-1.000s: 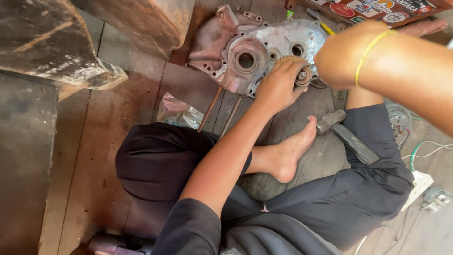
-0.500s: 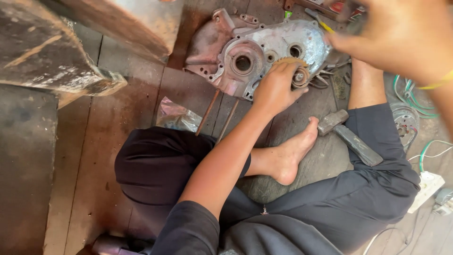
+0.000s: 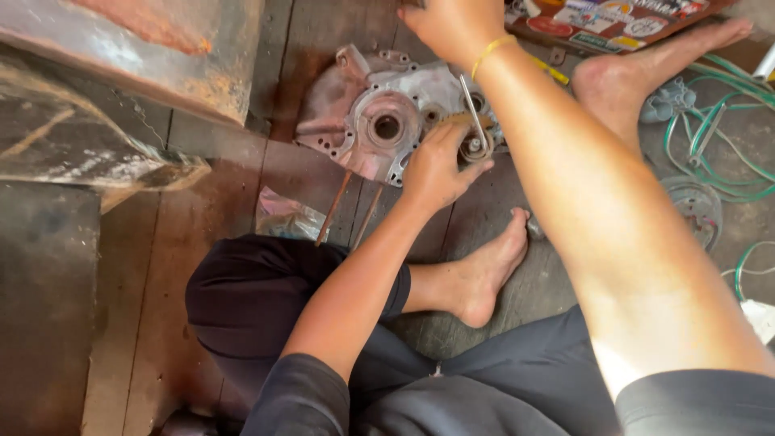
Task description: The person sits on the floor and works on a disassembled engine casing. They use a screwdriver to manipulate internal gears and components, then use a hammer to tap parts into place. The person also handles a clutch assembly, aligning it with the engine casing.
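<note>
Head view: left hand (image 3: 436, 168) grip pinches a ring on the pitted cast-metal casing (image 3: 379, 121); right hand (image 3: 452, 28) grip unclear.

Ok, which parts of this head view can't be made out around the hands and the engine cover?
- Right hand: fingertips cut off by the top edge; how it grips the thin metal tool is unclear.
- Left hand: it hides the round part at the engine cover; the brown thing under its fingers is too small to identify.
- Engine cover's right edge: behind the right forearm.
- Clear plastic bag: contents unreadable.

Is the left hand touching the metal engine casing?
Touching: the head view shows the left hand resting on the engine casing, fingers pressed at its right edge.
</note>
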